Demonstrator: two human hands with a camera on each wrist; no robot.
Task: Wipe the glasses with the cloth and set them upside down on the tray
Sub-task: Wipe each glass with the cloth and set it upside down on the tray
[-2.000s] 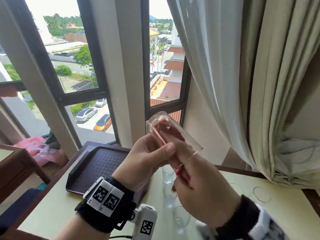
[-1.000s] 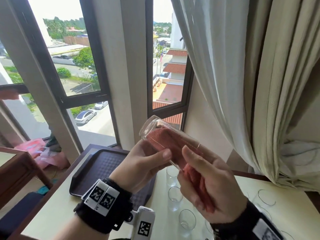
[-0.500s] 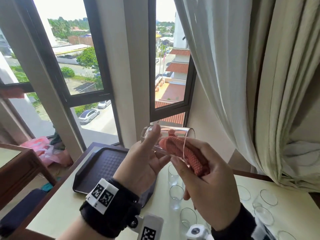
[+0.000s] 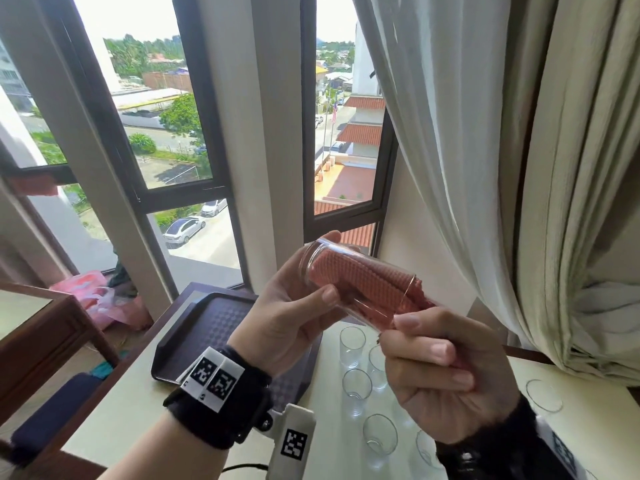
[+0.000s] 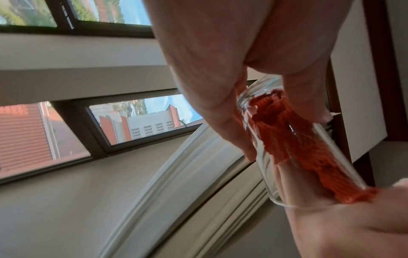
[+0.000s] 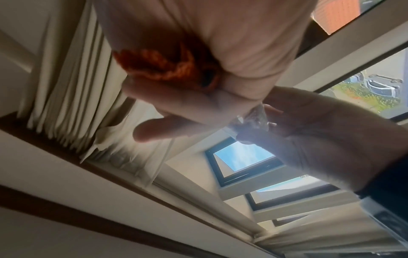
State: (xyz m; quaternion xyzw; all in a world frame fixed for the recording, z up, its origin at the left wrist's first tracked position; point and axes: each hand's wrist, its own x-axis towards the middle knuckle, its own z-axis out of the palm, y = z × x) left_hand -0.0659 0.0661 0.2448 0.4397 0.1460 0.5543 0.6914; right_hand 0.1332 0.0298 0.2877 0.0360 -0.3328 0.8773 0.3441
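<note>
A clear tall glass (image 4: 360, 284) lies tilted in the air above the table, its base toward the window. My left hand (image 4: 294, 317) grips it near the base, thumb on the near side. A red-orange cloth (image 4: 367, 289) is stuffed inside the glass (image 5: 293, 139) and trails out of its mouth. My right hand (image 4: 440, 372) grips the cloth's tail (image 6: 159, 64) at the rim, fingers curled. The dark tray (image 4: 204, 327) sits below at the left with nothing visible on it.
Several upright glasses (image 4: 356, 386) stand on the cream table (image 4: 121, 424) right of the tray, more at the far right (image 4: 543, 396). A curtain (image 4: 519, 168) hangs at the right, a window behind. A wooden chair (image 4: 41, 334) stands at the left.
The cloth has gone deeper into the glass and now fills it. The glass has tilted and turned in my left hand, and my right hand has shifted on the cloth at the rim.
</note>
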